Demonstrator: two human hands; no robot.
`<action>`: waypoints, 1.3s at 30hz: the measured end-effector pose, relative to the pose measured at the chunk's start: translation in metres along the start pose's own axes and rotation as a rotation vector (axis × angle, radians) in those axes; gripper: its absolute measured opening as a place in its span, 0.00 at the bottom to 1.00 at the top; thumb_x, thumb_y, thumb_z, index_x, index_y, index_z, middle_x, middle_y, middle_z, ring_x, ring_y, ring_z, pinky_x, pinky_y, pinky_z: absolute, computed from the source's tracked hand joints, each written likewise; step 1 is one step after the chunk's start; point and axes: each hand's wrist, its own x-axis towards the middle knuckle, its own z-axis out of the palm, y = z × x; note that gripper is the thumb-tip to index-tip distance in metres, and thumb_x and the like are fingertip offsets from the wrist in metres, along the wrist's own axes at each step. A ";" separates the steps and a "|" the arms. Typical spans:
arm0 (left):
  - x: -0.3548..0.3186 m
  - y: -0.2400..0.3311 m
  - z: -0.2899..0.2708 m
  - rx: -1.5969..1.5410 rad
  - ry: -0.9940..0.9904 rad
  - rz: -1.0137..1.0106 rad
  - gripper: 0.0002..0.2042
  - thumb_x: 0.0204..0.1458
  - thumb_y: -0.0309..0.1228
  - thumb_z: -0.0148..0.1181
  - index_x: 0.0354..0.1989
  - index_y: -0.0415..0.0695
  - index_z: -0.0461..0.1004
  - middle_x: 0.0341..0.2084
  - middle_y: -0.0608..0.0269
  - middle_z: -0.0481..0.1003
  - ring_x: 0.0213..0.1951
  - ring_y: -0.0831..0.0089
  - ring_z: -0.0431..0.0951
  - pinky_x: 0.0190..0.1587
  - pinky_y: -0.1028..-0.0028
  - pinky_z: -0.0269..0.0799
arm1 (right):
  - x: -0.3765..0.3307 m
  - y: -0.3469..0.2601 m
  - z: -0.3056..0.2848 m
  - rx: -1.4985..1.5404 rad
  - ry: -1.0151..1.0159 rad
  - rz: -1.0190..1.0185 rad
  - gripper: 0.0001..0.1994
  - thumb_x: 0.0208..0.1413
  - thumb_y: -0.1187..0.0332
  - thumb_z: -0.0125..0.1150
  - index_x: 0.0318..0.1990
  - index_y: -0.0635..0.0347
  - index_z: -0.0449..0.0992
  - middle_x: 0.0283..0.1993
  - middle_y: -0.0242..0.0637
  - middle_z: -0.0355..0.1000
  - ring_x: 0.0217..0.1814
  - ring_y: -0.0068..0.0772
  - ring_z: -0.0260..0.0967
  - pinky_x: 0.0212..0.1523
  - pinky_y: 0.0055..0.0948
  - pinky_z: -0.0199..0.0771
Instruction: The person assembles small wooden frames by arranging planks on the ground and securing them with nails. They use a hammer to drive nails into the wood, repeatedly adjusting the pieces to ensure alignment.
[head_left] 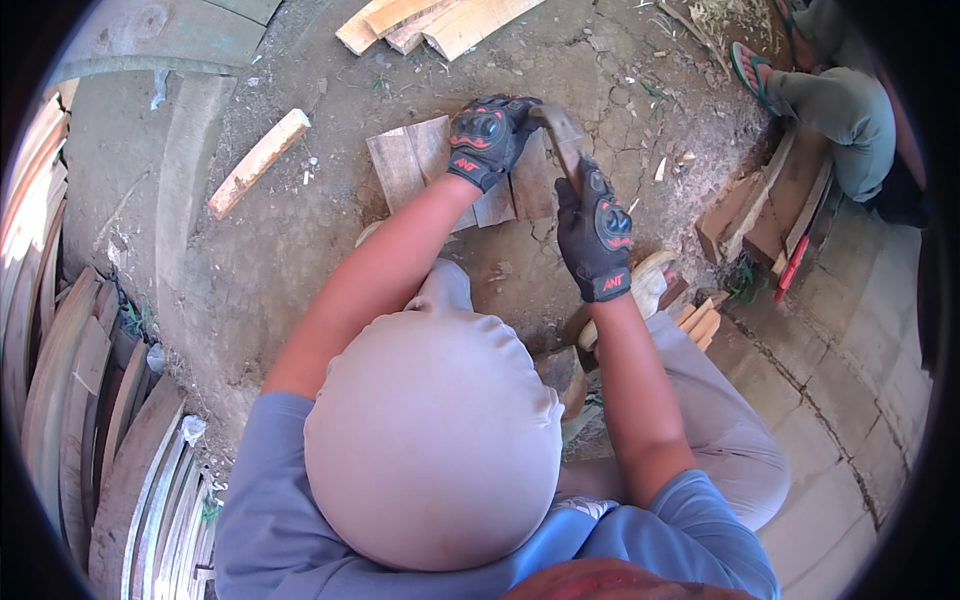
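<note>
Bare ground [335, 210] is stretching between the wooden boards [397, 168] and a wood strip [260, 163] lying to their left. My right grip [597, 235] is clenching a hand tool [566, 140] near the boards' far right corner, its long axis pointing away and slightly left. My left grip [487, 140] is covering the boards' far edge; whether it is clenched, I cannot tell.

Curved planks [75, 400] at left, green sandal [740, 68] upper right
</note>
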 end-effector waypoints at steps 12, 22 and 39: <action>-0.001 0.002 -0.006 0.037 -0.002 0.021 0.16 0.67 0.49 0.59 0.53 0.57 0.87 0.49 0.60 0.87 0.54 0.55 0.84 0.59 0.54 0.78 | -0.012 -0.018 -0.010 0.018 0.131 0.059 0.22 0.69 0.65 0.63 0.65 0.66 0.73 0.52 0.60 0.81 0.49 0.64 0.81 0.46 0.54 0.82; 0.003 -0.006 -0.003 -0.042 0.042 0.083 0.15 0.67 0.49 0.59 0.51 0.59 0.88 0.48 0.59 0.87 0.54 0.56 0.85 0.57 0.54 0.79 | -0.005 -0.020 -0.019 0.042 0.120 0.134 0.21 0.70 0.63 0.64 0.65 0.62 0.74 0.47 0.56 0.82 0.42 0.64 0.82 0.41 0.56 0.81; 0.000 0.001 -0.013 -0.072 0.023 0.043 0.16 0.65 0.49 0.63 0.51 0.55 0.87 0.47 0.57 0.86 0.53 0.52 0.84 0.57 0.53 0.79 | -0.003 -0.004 -0.005 0.052 0.119 0.093 0.21 0.70 0.65 0.63 0.64 0.66 0.73 0.49 0.63 0.80 0.47 0.68 0.81 0.46 0.57 0.80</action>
